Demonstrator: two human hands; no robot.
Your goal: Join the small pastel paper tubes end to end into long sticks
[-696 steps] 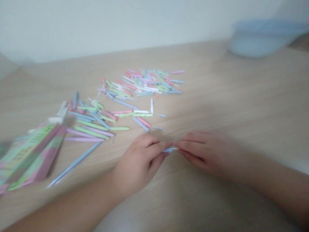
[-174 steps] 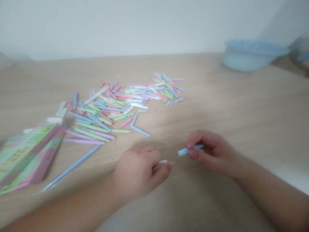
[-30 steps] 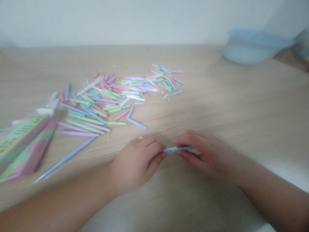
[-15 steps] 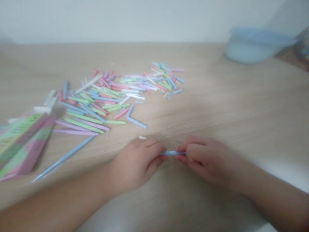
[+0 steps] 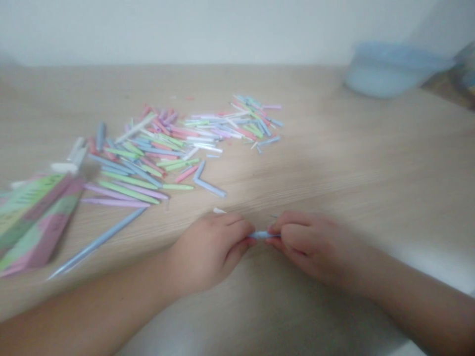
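A slim blue piece (image 5: pixel 261 235) is held end to end between a person's two bare hands above a wood-grain tabletop (image 5: pixel 352 163). Its left end is pinched between the thumb and forefinger of the left hand (image 5: pixel 211 247), whose fingers are closed and whose back is turned upward. Its right end is gripped by the thumb and fingertips of the right hand (image 5: pixel 315 247), which is likewise closed. Only a short middle stretch is exposed in the narrow gap between the fingertips; the rest is covered by the fingers, and whether one part or two joined parts are held cannot be told.

A small white piece (image 5: pixel 218 210) is seen just beyond the left hand's knuckles, and a thin grey sliver (image 5: pixel 273 215) just beyond the right hand's fingers. Farther back and to the left, a heap of pastel sticks (image 5: pixel 178 132) is spread in red, green, blue, lilac and white. Two blue sticks (image 5: pixel 211 187) are angled into a V at its near edge. A long blue stick (image 5: pixel 100 241) is laid slantwise beside printed pink-and-green cartons (image 5: pixel 59 222). A pale blue basin (image 5: pixel 389 71), blurred, is set at far right.
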